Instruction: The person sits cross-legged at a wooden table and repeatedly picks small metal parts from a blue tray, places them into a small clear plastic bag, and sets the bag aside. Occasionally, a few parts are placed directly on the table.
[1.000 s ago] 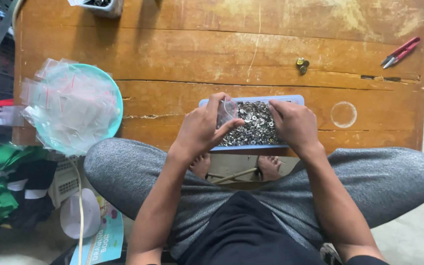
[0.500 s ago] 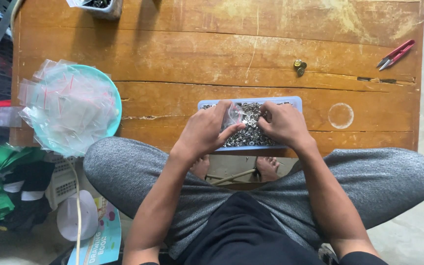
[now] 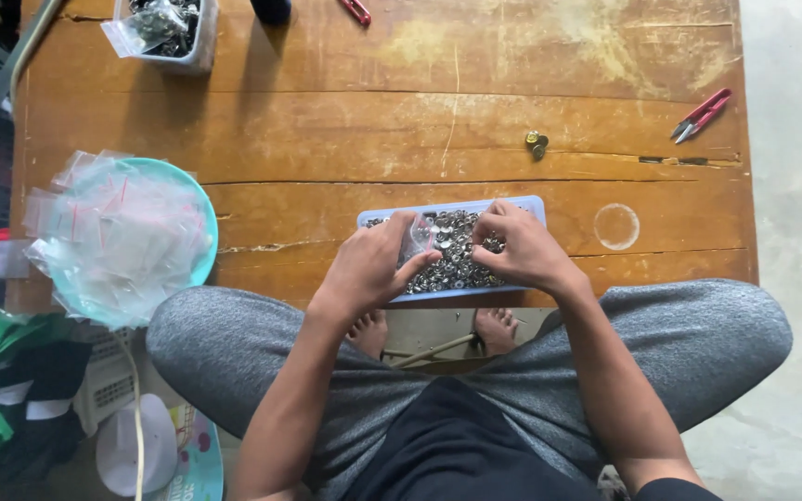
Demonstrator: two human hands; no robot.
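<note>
A shallow blue tray point(image 3: 536, 205) full of small silver metal pieces point(image 3: 455, 255) lies at the near edge of the wooden table point(image 3: 373, 130). My left hand point(image 3: 368, 269) holds a small clear plastic bag point(image 3: 417, 239) over the tray's left part. My right hand point(image 3: 522, 249) rests on the metal pieces at the tray's right, fingers pinched down among them; what it pinches is hidden.
A teal bowl point(image 3: 199, 197) heaped with clear small bags point(image 3: 113, 237) sits at the table's left edge. A clear container point(image 3: 192, 51) with filled bags stands far left. Red snips point(image 3: 701, 115), a small brass piece point(image 3: 536, 143), my knees below.
The view has tilted toward the far side of the table. Both hands stay over the tray, the left still holding the bag, the right shifting slightly among the pieces.
</note>
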